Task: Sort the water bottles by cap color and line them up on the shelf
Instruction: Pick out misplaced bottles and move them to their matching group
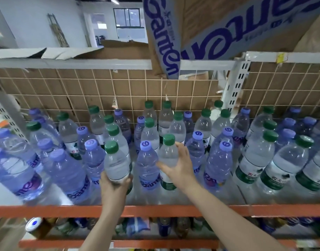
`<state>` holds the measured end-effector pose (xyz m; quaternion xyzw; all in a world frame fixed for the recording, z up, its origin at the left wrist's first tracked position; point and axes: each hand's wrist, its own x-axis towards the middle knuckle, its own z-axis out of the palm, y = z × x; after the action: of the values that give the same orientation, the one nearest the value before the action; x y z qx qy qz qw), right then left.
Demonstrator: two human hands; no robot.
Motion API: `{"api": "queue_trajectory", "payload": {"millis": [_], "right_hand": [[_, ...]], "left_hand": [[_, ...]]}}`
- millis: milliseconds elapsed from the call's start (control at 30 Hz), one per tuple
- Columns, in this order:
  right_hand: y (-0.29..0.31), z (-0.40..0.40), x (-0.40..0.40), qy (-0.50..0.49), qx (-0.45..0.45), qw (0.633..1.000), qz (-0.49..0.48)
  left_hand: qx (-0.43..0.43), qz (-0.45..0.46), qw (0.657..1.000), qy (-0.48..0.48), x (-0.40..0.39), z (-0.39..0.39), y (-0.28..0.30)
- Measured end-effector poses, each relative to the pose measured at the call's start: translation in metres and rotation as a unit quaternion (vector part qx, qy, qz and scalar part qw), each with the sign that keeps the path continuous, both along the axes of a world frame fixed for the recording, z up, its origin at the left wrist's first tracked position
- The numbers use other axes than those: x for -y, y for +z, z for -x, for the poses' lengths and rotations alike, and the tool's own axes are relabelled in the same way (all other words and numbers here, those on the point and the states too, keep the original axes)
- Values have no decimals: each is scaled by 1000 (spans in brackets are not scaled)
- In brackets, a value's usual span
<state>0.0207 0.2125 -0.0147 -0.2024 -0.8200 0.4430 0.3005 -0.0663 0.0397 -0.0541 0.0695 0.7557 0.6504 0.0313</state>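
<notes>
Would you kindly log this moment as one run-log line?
left hand: grips green-cap bottle | right hand: open, reaching around second green-cap bottle | shelf: caps mixed

white wall [28, 20], dark window [127, 17], ceiling lights [114, 0]

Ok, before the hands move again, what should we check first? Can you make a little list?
1. Left hand grips the green-capped bottle: ok.
2. Right hand open, reaching at another green-capped bottle, not gripping: ok.
3. Caps sorted by color: not ok, purple-capped bottles mixed among green.
4. Neat rows on the shelf: not ok.
5. Free spot for the held bottle: cannot tell.
</notes>
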Motion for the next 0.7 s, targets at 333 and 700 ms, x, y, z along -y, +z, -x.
{"api": "queue_trajectory", "payload": {"millis": [333,700], "right_hand": [[24,-33,-16,-119,-108,966,-203],[1,-74,-71,-222,-83,966,-103]], "left_hand": [[-299,76,942,128,-17,-48,48],[-95,49,994,-21,-79,-51,49]]}}
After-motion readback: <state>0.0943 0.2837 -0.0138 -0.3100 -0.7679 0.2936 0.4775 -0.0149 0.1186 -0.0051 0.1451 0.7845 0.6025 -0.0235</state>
